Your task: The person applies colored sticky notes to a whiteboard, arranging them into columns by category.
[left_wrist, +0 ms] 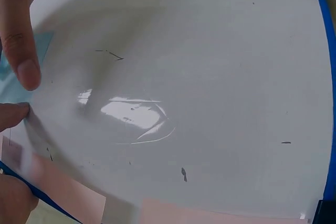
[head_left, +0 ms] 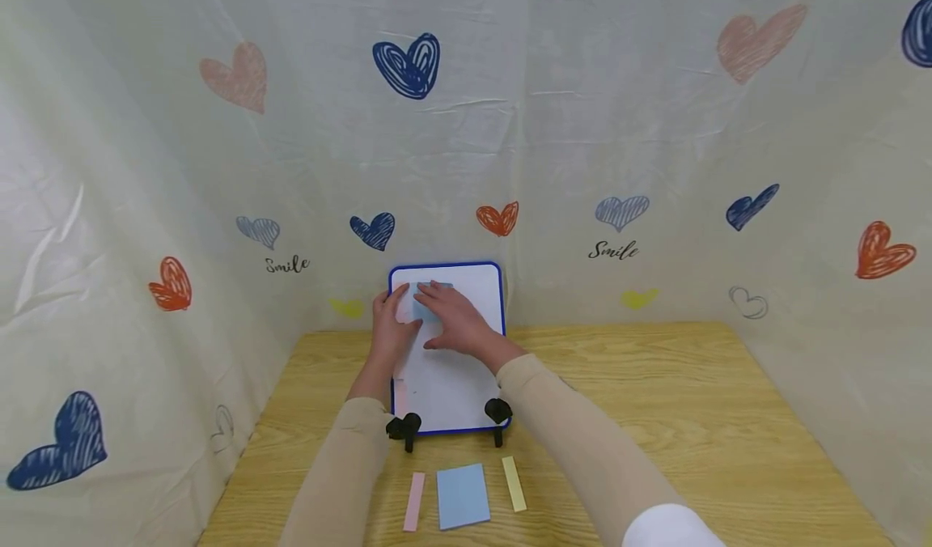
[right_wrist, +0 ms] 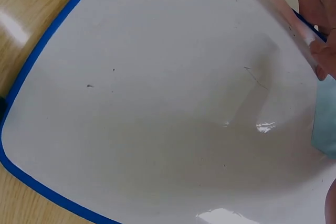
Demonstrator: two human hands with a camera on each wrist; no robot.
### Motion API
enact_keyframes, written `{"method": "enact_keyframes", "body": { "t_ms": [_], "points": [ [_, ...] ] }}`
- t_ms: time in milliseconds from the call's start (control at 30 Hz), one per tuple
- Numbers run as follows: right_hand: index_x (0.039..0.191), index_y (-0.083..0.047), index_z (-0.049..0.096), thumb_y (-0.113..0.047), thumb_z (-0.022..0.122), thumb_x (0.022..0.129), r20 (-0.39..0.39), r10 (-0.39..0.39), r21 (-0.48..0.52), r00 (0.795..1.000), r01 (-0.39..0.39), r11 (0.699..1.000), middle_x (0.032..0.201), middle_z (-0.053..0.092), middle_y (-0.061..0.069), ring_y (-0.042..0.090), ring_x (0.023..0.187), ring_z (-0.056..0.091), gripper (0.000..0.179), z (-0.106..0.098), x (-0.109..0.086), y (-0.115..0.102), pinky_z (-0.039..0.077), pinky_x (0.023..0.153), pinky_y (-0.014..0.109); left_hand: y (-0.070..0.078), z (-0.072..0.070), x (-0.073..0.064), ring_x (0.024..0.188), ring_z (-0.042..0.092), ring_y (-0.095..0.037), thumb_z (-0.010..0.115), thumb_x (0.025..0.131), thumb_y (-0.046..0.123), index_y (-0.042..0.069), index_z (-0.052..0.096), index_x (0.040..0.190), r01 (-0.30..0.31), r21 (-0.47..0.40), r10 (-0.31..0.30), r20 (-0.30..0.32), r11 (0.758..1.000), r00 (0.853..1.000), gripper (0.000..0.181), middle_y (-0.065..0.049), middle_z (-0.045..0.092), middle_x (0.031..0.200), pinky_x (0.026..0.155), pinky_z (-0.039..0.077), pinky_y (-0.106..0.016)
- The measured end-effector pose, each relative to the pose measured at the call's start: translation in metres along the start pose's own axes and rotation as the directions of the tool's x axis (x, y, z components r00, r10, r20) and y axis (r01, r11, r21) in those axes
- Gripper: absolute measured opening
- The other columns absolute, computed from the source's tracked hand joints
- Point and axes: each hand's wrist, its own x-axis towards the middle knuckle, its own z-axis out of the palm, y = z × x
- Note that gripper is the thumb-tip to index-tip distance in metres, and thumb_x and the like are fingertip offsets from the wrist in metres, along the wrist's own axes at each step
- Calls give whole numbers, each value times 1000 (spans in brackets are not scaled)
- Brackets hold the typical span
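A blue-rimmed whiteboard leans upright on black supports. A light blue sticky note is on its upper left part, partly covered by fingers. My right hand presses this note with fingers spread. At the board's left edge, my left hand grips the edge, thumb on the front beside the note and some fingers outside the rim. Pink sticky strips run along that same edge; in the right wrist view, the left hand covers part of one strip. How flat the blue note lies is hidden.
Before the board, on the wooden table, lie a blue sticky-note pad, a pink strip pad and a yellow strip pad. Black supports hold the board's lower edge. Behind hangs a heart-printed curtain.
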Motion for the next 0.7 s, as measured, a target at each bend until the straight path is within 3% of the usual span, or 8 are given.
{"method": "enact_keyframes", "body": {
  "t_ms": [133, 300, 533, 700],
  "points": [
    [156, -18, 26, -48, 82, 75, 59, -21, -134, 998, 29, 991, 162, 13, -2, 19, 148, 2, 103, -3, 1, -3, 1, 118, 38, -1, 0, -2, 140, 24, -41, 70, 89, 4, 21, 37, 150, -15, 2, 15, 0, 1000, 1000, 71, -18, 15, 155, 111, 27, -54],
    [157, -20, 17, -54, 81, 72, 98, -14, -167, 995, 30, 985, 163, 4, -4, 18, 148, -7, 111, 1, 4, -4, -7, 117, 38, -2, 1, -4, 140, 24, -39, 70, 89, 4, 22, 34, 151, -12, 5, 12, -7, 1000, 1000, 74, -16, 15, 155, 110, 29, -53],
    [158, -19, 15, -59, 78, 72, 101, 12, -158, 995, 5, 987, 163, 0, 0, 21, 147, -11, 114, 9, 7, -5, -10, 116, 41, -3, 1, -7, 139, 27, -37, 69, 89, 3, 21, 33, 151, -23, -18, 23, -23, 1000, 999, 75, -15, 19, 153, 110, 30, -51],
    [158, -20, 11, -66, 73, 72, 91, 35, -221, 995, -15, 975, 163, -3, -1, 21, 147, -12, 115, 11, 5, -3, -9, 116, 41, -5, 1, -6, 138, 28, -37, 69, 89, 2, 20, 33, 151, -48, -31, 47, -22, 998, 999, 74, -15, 19, 152, 111, 29, -51]
  ]
}}
